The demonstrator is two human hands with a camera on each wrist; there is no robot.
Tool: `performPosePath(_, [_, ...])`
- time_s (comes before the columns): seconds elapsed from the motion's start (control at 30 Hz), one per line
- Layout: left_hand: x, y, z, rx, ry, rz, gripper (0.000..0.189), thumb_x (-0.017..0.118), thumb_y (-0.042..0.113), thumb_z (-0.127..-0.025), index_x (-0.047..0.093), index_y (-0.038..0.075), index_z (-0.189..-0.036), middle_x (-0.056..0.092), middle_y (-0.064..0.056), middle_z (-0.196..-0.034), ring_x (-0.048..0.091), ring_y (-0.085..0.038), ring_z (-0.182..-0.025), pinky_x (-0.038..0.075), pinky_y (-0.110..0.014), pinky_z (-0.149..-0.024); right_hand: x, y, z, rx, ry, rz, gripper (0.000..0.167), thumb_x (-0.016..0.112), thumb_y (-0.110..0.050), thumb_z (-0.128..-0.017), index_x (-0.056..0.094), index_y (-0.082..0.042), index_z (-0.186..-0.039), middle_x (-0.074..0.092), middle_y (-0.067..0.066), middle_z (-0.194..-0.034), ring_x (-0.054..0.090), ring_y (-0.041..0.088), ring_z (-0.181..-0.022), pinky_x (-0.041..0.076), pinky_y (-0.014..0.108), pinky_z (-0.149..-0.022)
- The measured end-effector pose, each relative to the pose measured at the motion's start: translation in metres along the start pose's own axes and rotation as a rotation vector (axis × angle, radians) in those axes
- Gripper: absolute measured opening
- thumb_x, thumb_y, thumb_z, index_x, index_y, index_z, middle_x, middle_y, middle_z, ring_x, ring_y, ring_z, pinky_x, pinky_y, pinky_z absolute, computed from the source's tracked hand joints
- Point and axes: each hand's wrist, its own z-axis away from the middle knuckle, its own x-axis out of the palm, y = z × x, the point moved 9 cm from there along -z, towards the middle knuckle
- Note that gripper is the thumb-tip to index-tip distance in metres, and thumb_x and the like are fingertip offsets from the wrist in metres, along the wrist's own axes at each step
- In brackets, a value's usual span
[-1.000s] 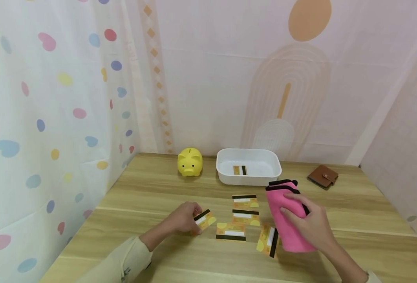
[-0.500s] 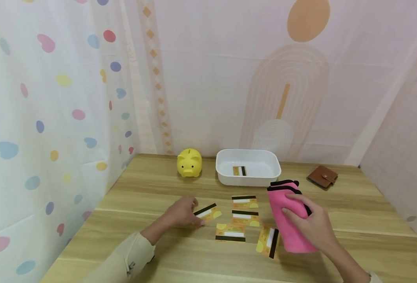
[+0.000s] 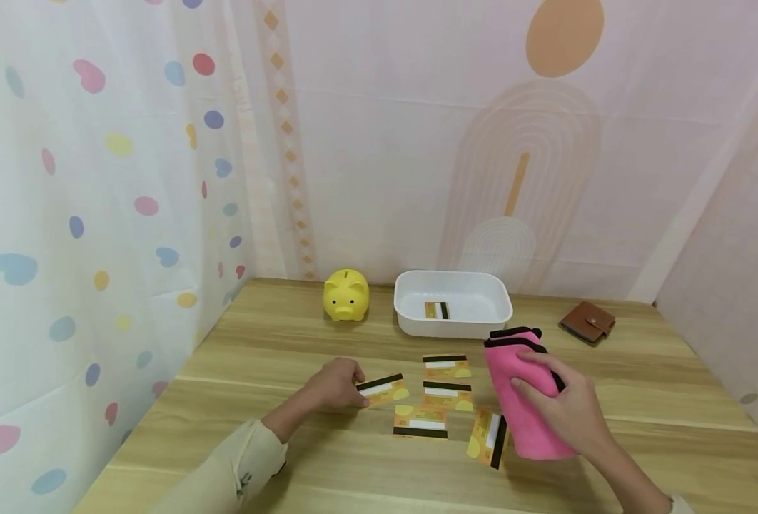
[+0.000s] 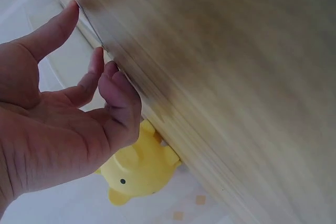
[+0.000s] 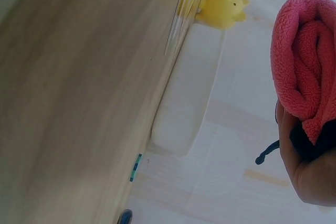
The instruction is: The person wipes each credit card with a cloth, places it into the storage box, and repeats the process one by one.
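My left hand [image 3: 335,384] pinches the left end of a yellow-orange bank card [image 3: 385,389] with a black stripe, low over the table. In the left wrist view, the thumb and forefinger of the left hand [image 4: 68,93] meet a thin edge at the tabletop. Several like cards lie to its right: a far card [image 3: 446,365], a middle card [image 3: 446,395], a near card [image 3: 420,422] and a tilted card [image 3: 487,437]. My right hand [image 3: 568,400] grips a folded pink towel [image 3: 527,421] with black edging, beside the tilted card; its fluffy roll shows in the right wrist view.
A white tub [image 3: 452,327] stands at the back with one striped card [image 3: 437,310] inside. Left of it sits a yellow piggy bank [image 3: 345,296]. A brown wallet [image 3: 587,321] lies at the back right. Curtains surround the wooden table [image 3: 257,328].
My left hand has tipped the card flatter and slid it right, toward the other cards. The right hand and towel have stayed in place.
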Motion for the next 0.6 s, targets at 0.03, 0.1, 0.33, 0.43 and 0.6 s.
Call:
performPosePath(0.03, [0.0, 0.0007, 0.0, 0.006, -0.005, 0.006, 0.041, 0.087, 0.018, -0.076, 0.066, 0.001, -0.107, 0.063, -0.007, -0.105, 0.057, -0.023, -0.096, 0.051, -0.044, -0.087, -0.0003, 0.0003, -0.0001, 0.0, 0.001, 0.002, 0.038, 0.08, -0.013, -0.085, 0.067, -0.014, -0.12, 0.07, 0.018, -0.096, 0.064, 0.012, -0.054, 0.053, 0.032, -0.044])
performPosePath(0.1, [-0.0001, 0.0012, 0.0002, 0.015, -0.011, 0.019, 0.043, 0.087, 0.018, -0.076, 0.066, 0.0, -0.108, 0.063, -0.009, -0.105, 0.057, -0.023, -0.096, 0.051, -0.044, -0.088, -0.0005, 0.0006, -0.0004, 0.0, 0.001, 0.008, 0.038, 0.08, -0.013, -0.084, 0.067, -0.015, -0.12, 0.071, 0.017, -0.097, 0.063, 0.012, -0.053, 0.053, 0.032, -0.044])
performPosePath(0.33, [0.0002, -0.0041, 0.0014, -0.011, -0.034, 0.035, 0.051, 0.09, 0.02, -0.072, 0.064, -0.001, -0.111, 0.063, -0.011, -0.11, 0.057, -0.021, -0.093, 0.051, -0.045, -0.091, -0.0004, 0.0012, -0.001, 0.008, 0.001, 0.018, 0.037, 0.08, -0.015, -0.085, 0.067, -0.016, -0.12, 0.071, 0.017, -0.096, 0.062, 0.012, -0.052, 0.052, 0.032, -0.043])
performPosePath(0.43, [0.0004, -0.0042, 0.0009, -0.004, -0.032, 0.028, 0.05, 0.09, 0.018, -0.072, 0.064, -0.001, -0.11, 0.062, -0.01, -0.107, 0.056, -0.02, -0.091, 0.051, -0.045, -0.09, -0.0005, 0.0007, -0.0009, 0.006, 0.002, 0.02, 0.037, 0.08, -0.015, -0.085, 0.067, -0.015, -0.12, 0.071, 0.017, -0.096, 0.062, 0.012, -0.053, 0.052, 0.032, -0.043])
performPosePath(0.6, [0.0011, -0.0027, -0.0001, 0.001, -0.028, 0.022, 0.049, 0.09, 0.017, -0.071, 0.065, -0.002, -0.108, 0.062, -0.008, -0.101, 0.055, -0.02, -0.088, 0.052, -0.042, -0.085, 0.0, 0.0006, -0.0009, 0.003, 0.0, 0.023, 0.038, 0.08, -0.015, -0.084, 0.068, -0.016, -0.12, 0.071, 0.015, -0.094, 0.061, 0.012, -0.051, 0.052, 0.031, -0.043])
